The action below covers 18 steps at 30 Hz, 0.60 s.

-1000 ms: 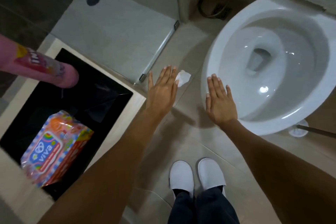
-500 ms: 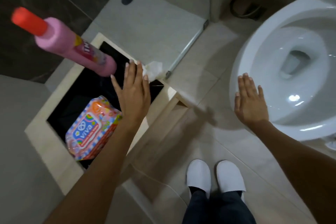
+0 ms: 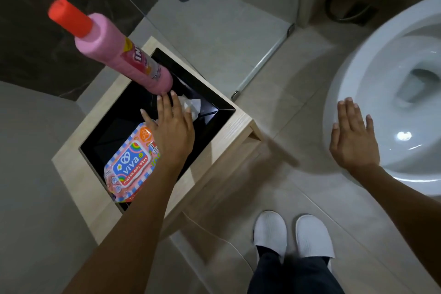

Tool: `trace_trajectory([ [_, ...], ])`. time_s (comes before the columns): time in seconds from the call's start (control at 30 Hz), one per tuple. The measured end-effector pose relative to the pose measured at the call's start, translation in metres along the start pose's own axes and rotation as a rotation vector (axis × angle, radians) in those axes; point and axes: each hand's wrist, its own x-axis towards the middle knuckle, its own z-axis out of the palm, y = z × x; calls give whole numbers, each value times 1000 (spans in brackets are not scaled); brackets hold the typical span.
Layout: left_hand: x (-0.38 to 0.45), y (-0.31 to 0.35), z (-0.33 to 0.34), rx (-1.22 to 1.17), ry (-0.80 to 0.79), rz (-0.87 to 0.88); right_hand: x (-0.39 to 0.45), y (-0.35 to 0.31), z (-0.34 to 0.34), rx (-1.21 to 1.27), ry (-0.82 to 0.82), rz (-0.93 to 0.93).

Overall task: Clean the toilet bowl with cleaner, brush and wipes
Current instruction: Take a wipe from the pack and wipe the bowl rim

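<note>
Toilet bowl at 3 o'clock, uncovered | our right hand flat-fingered over its near rim, holding nothing | our left hand fingers straight above black-lined table, crumpled wipe at its fingertips, 1 o'clock | pink cleaner bottle at 11 o'clock, long axis 10-to-4, left hand nearer | wipes pack underneath wrist.

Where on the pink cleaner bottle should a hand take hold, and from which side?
Probably around the wide pink body of the cleaner bottle, just under the red cap, coming from the right side, where the left hand hovers already. The bottle stands upright on the stool, and the body looks easier to wrap than the narrow cap.
</note>
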Motion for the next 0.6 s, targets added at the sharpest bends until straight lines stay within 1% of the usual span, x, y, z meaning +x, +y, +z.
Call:
trace_trajectory([
  [0.23, -6, 21, -9, -118, -23, 22, 0, -1, -7, -8, -44, 1],
  [0.33, -11, 28, -17, -160, -60, 24, 1, -4, -19, -63, -113, 0],
  [0.43, -14, 40, -32, -176, -119, 38, 4, -14, -45, -113, -230, 47],
  [0.53, -24, 58, -55, -101, -256, 213, -2, -28, -81, -187, -288, 94],
  [0.57, -28, 63, -65, -69, -303, 244, -7, -33, -97, -191, -285, 108],
  [0.6, -32, 68, -75, -54, -315, 269, -13, -38, -112, -190, -280, 117],
])
